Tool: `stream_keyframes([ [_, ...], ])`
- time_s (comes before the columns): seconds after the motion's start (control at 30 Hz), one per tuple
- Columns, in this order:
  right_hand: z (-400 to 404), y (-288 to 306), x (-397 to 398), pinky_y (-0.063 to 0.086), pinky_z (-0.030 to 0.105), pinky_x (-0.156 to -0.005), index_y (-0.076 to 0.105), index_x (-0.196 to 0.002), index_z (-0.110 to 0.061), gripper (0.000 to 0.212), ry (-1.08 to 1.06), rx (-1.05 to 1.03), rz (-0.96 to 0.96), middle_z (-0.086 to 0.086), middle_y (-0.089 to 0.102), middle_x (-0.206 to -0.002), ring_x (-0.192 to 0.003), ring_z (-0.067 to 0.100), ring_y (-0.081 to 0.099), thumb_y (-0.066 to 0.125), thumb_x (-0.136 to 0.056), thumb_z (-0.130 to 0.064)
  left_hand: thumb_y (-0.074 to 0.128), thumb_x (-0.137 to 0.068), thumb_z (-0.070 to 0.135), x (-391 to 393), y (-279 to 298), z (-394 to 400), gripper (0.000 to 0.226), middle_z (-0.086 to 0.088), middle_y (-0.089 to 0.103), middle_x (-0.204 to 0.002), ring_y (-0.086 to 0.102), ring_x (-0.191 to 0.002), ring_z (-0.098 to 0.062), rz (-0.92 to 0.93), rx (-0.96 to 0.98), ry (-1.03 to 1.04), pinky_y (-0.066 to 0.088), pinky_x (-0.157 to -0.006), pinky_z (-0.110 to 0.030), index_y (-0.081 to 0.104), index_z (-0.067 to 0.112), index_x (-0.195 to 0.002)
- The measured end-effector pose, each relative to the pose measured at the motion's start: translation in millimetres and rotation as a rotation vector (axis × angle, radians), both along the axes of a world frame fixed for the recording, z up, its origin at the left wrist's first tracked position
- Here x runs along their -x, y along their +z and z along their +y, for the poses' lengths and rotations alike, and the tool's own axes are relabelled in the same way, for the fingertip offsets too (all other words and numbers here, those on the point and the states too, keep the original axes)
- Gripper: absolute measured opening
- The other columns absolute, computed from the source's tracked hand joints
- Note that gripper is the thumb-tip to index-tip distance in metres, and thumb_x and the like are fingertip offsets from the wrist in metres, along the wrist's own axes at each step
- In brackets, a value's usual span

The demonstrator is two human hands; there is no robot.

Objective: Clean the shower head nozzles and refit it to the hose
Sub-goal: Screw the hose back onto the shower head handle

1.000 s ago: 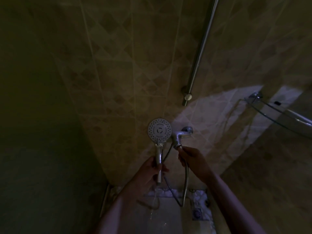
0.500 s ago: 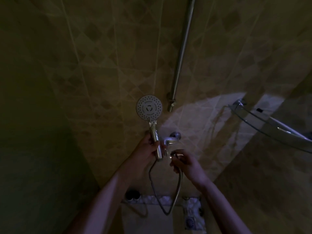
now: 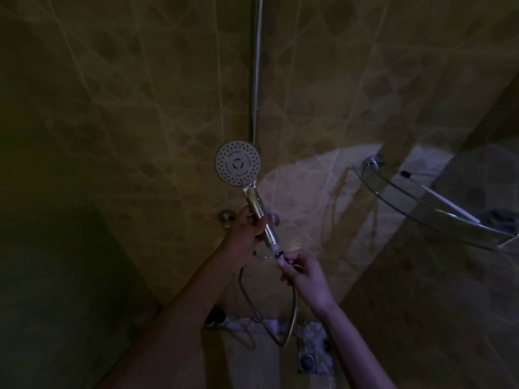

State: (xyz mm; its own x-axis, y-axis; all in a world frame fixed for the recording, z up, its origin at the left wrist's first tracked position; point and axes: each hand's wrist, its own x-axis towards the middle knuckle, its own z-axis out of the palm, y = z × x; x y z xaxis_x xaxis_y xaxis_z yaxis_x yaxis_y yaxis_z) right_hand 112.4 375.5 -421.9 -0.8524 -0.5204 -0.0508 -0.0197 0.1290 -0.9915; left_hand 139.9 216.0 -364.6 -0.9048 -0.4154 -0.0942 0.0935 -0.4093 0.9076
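The round chrome shower head point(image 3: 238, 163) faces me, its nozzle plate up and its handle slanting down to the right. My left hand point(image 3: 247, 231) grips the handle at its middle. The handle's threaded white end point(image 3: 273, 246) sits just above the hose nut point(image 3: 279, 255), which my right hand point(image 3: 302, 272) pinches at its fingertips. Whether the two ends touch is unclear in the dim light. The metal hose point(image 3: 293, 313) loops down from my right hand and back up on the left.
A vertical riser rail point(image 3: 257, 66) runs up the tiled wall. Tap fittings point(image 3: 226, 217) sit behind my left hand. A glass corner shelf point(image 3: 427, 206) juts out on the right. A floor drain point(image 3: 307, 360) lies below.
Both hands have risen in view. The shower head's handle has tilted so its end points at the hose nut, and my right hand has brought the nut up to it.
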Motion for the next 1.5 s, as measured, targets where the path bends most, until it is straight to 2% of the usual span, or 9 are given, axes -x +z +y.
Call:
stream_keyframes([
  [0.13, 13, 4, 4, 0.044, 0.016, -0.052, 0.063, -0.094, 0.006, 0.017, -0.056, 0.015, 0.021, 0.009, 0.058, -0.074, -0.059, 0.007, 0.055, 0.067, -0.089, -0.010, 0.049, -0.092, 0.000, 5, 3, 19, 0.016, -0.006, 0.065, -0.090, 0.061, -0.075, -0.013, -0.025, 0.042, -0.020, 0.051, -0.052, -0.022, 0.049, 0.009, -0.106],
  [0.37, 23, 6, -1, 0.051, 0.028, -0.054, 0.066, -0.090, -0.009, 0.015, -0.194, -0.075, 0.182, 0.007, 0.068, -0.076, -0.061, 0.015, 0.063, 0.070, -0.088, -0.022, 0.052, -0.091, 0.001, 9, 2, 27, 0.017, -0.008, 0.064, -0.096, 0.059, -0.086, -0.018, -0.018, 0.113, -0.082, 0.047, -0.070, -0.030, 0.052, 0.014, -0.101],
  [0.5, 22, 10, -12, 0.054, 0.029, -0.056, 0.066, -0.087, -0.014, 0.010, -0.263, -0.121, 0.242, 0.003, 0.070, -0.075, -0.061, 0.015, 0.066, 0.069, -0.088, -0.024, 0.052, -0.090, 0.000, 9, 5, 33, 0.022, -0.010, 0.063, -0.104, 0.060, -0.089, -0.016, -0.014, 0.097, -0.108, 0.048, -0.069, -0.027, 0.050, 0.017, -0.104],
  [0.63, 23, 13, -19, 0.049, 0.019, -0.053, 0.068, -0.088, -0.013, 0.009, -0.299, -0.120, 0.256, 0.000, 0.071, -0.074, -0.061, 0.012, 0.067, 0.069, -0.088, -0.023, 0.052, -0.088, -0.006, 8, 4, 35, 0.026, -0.011, 0.062, -0.100, 0.060, -0.088, -0.018, 0.011, 0.063, -0.119, 0.052, -0.067, -0.028, 0.050, 0.019, -0.098],
  [1.07, 24, 22, -41, 0.049, 0.020, -0.052, 0.069, -0.086, -0.019, 0.011, -0.234, -0.202, 0.317, -0.002, 0.069, -0.064, -0.055, 0.006, 0.065, 0.065, -0.090, -0.029, 0.047, -0.089, -0.011, -4, -4, 27, 0.030, -0.009, 0.061, -0.085, 0.064, -0.076, -0.016, 0.040, -0.039, -0.212, 0.052, -0.063, -0.034, 0.043, 0.006, -0.112],
  [1.23, 20, 30, -37, 0.049, 0.021, -0.052, 0.071, -0.084, -0.018, 0.012, -0.242, -0.188, 0.328, -0.002, 0.069, -0.063, -0.054, 0.008, 0.065, 0.067, -0.089, -0.028, 0.048, -0.070, -0.018, 3, 5, 19, 0.029, -0.011, 0.060, -0.071, 0.061, -0.069, -0.024, 0.114, -0.192, -0.294, 0.050, -0.071, -0.039, 0.048, 0.006, -0.084],
  [1.33, 19, 40, -30, 0.042, 0.014, -0.049, 0.071, -0.083, -0.016, 0.013, -0.231, -0.214, 0.387, -0.004, 0.067, -0.058, -0.051, 0.003, 0.062, 0.068, -0.089, -0.028, 0.056, -0.071, 0.000, 3, 25, 24, 0.013, -0.009, 0.047, -0.065, 0.050, -0.063, -0.023, 0.090, -0.397, -0.261, 0.043, -0.068, -0.035, 0.046, 0.009, -0.075],
  [1.43, 16, 44, -29, 0.042, 0.015, -0.049, 0.070, -0.082, -0.018, 0.014, -0.217, -0.223, 0.403, -0.002, 0.066, -0.058, -0.051, 0.005, 0.062, 0.067, -0.090, -0.029, 0.062, -0.085, 0.035, 7, 35, 28, 0.033, -0.003, 0.044, -0.053, 0.045, -0.052, -0.017, -0.014, -0.379, -0.202, 0.040, -0.061, -0.031, 0.047, 0.015, -0.063],
  [1.5, 15, 43, -29, 0.045, 0.018, -0.051, 0.070, -0.082, -0.018, 0.014, -0.196, -0.192, 0.377, 0.000, 0.067, -0.059, -0.052, 0.006, 0.062, 0.066, -0.090, -0.028, 0.061, -0.085, 0.041, 9, 38, 29, 0.041, -0.001, 0.042, -0.044, 0.042, -0.046, -0.016, -0.027, -0.339, -0.191, 0.038, -0.053, -0.028, 0.043, 0.017, -0.058],
])
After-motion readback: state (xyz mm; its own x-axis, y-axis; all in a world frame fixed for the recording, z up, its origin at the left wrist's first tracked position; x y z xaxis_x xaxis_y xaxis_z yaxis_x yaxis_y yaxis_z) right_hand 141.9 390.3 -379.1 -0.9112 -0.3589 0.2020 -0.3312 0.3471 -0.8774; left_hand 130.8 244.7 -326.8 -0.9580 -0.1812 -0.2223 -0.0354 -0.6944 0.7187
